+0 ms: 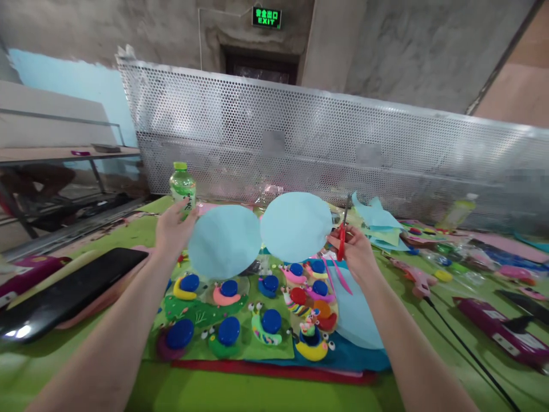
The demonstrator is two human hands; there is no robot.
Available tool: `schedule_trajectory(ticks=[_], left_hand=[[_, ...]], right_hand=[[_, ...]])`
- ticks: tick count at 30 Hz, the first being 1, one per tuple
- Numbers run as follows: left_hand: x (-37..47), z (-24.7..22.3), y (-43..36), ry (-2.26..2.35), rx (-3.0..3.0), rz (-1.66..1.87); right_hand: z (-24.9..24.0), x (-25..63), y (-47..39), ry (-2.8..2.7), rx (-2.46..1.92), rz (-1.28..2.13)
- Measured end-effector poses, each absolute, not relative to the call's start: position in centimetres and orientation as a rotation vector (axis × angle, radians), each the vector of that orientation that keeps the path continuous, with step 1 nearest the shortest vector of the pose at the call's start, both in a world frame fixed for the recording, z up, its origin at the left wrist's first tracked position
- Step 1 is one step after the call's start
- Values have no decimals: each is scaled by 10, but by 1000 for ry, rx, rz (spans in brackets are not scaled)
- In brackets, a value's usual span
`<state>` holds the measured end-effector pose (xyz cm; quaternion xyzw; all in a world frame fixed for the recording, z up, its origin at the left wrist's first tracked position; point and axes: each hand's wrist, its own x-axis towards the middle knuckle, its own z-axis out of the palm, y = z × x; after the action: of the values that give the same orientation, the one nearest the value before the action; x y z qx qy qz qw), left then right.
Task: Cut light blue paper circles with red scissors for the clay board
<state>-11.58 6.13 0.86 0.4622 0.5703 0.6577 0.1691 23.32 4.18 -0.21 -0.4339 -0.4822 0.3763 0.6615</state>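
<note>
My left hand (175, 228) is closed on the outer edge of a light blue paper oval (225, 241), held up above the table. A second light blue paper oval (297, 227) meets it in the middle; whether they are joined I cannot tell. My right hand (354, 249) pinches that one's edge and also holds red-handled scissors (341, 243), blades pointing up. Below the paper, several clay snails with bottle-cap shells, such as a green one (269, 329) and a yellow one (311, 345), sit on coloured sheets (274, 350).
A green-capped bottle (183, 186) stands behind my left hand. At left lies a black phone (77, 292). Blue paper scraps (377, 217), a pink glue gun (414, 276) with a cord and a purple boxy tool (501, 329) lie at right. A perforated metal panel (240, 126) backs the table.
</note>
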Motion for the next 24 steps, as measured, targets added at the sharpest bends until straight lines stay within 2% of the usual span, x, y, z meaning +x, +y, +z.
schedule_trajectory(ticks=[3,7,11,18,24], left_hand=[[-100,13,52,1458,1473,1796],[-69,17,33,1102,1658,1313],[-52,16,25,1048,1644,1036],[-58,11,32,1285,1585,1203],[-48,16,25,1269,1647,1214]], right_hand=[[3,224,33,-1141,-961,918],[7,213,23,-1271,-918,1003],[5,209,20,-1317,-901,1067],[-10,208,26,-1310,-837,1250],[-10,205,15,-1415,-845,1372]])
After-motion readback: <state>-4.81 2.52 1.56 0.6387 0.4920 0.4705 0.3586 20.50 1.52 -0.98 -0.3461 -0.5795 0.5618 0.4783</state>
